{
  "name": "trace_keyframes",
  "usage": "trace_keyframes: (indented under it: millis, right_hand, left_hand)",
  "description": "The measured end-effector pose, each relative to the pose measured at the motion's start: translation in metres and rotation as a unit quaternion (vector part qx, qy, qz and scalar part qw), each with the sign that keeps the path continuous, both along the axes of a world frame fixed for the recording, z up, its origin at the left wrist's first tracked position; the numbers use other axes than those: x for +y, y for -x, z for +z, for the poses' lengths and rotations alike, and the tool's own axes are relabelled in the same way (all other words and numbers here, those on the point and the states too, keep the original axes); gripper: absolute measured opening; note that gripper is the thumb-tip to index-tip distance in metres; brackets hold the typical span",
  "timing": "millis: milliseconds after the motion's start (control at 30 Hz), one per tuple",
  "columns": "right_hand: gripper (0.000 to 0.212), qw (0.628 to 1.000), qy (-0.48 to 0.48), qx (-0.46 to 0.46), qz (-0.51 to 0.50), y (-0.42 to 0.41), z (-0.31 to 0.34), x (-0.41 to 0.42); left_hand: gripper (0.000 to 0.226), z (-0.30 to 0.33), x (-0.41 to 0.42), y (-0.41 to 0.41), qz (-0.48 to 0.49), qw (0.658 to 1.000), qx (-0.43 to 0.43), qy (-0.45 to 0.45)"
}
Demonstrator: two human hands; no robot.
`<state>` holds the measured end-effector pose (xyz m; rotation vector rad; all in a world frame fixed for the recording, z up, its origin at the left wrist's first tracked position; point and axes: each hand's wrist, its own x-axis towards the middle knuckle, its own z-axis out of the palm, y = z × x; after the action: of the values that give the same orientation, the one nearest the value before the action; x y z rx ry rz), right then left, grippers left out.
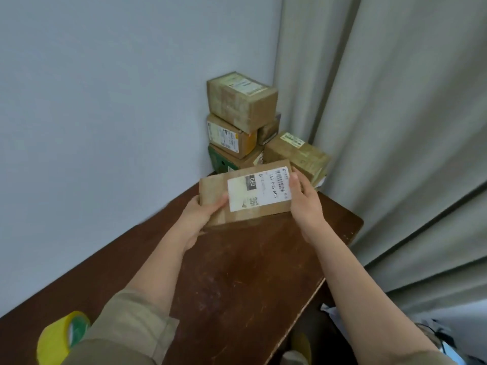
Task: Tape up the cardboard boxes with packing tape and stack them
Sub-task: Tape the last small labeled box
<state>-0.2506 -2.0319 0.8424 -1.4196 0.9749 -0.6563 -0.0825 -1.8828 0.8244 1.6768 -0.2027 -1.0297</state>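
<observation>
A flat box (245,193), judged light and stiff, was gripped at its ends by the left hand (203,214) and right hand (303,198), near the stack (242,122).

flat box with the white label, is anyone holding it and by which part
Yes, both hands hold the flat box by its short ends: the left hand grips the left end, and the right hand grips the right end beside the label.

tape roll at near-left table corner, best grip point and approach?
Judging from one view: the tape roll stands on edge, core hole facing right, partly hidden by the left sleeve. Probably come from above and pinch across the rim, or hook fingers through the core.
</observation>
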Motion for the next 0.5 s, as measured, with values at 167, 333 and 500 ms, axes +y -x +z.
trace_keyframes:
  millis: [167, 333, 500]
  right_hand:
    - [0.05, 0.994, -0.099, 0.012, -0.047, -0.008, -0.018, -0.062]
    - [0.046, 0.992, -0.119, 0.04, -0.01, 0.008, -0.017, -0.162]
    - [0.018, 0.991, -0.11, 0.072, 0.01, 0.023, -0.018, -0.229]
  left_hand:
    - [0.085, 0.008, -0.054, -0.002, 0.026, 0.994, 0.061, 0.089]
    - [0.037, 0.017, -0.125, 0.018, -0.006, 0.991, 0.124, 0.046]
    - [0.036, 0.013, -0.186, 0.036, 0.028, 0.988, 0.138, 0.064]
